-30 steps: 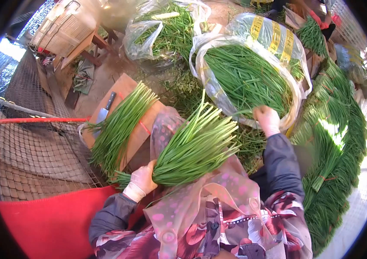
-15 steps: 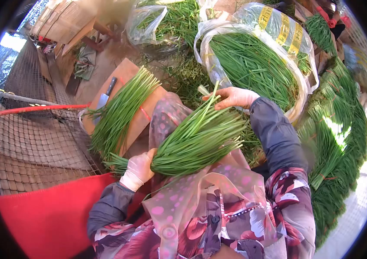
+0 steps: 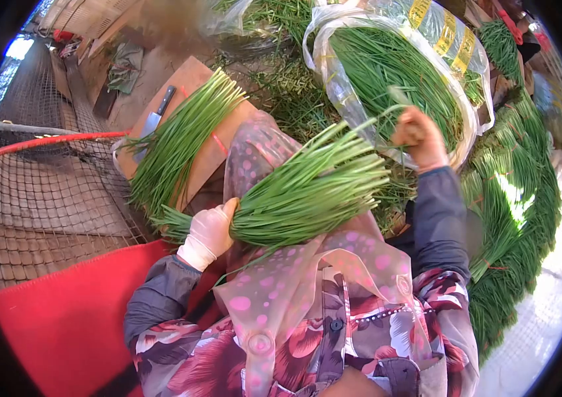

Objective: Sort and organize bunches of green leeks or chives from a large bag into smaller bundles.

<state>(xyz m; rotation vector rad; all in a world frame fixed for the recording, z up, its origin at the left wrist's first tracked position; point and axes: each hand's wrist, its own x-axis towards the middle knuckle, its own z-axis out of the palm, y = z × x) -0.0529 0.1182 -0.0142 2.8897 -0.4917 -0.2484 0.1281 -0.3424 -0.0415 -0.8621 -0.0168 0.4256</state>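
My left hand (image 3: 209, 231), in a pale glove, is wrapped round a thick bunch of long green stalks (image 3: 314, 192) lying across my lap, its pale ends fanned to the upper right. Beyond those ends, beside the open bag, my right hand (image 3: 420, 137) is raised with curled fingers. It is blurred; a pale strand shows by the fingertips, but what they grip is too smeared to tell. Another bunch of green stalks (image 3: 185, 142) rests on a wooden board (image 3: 191, 73), next to a knife (image 3: 156, 119) with a black handle.
A plastic bag (image 3: 317, 66) full of green stalks stands ahead on the right. Tied bundles (image 3: 512, 218) are piled along the right side. Netting (image 3: 49, 205), a red hose (image 3: 49, 139) and red cloth (image 3: 62, 317) lie to the left. Loose trimmings (image 3: 294, 99) cover the ground.
My right hand has moved right, away from the stalk ends, and its fingers have curled. My left hand still grips the bunch. The view has shifted slightly.
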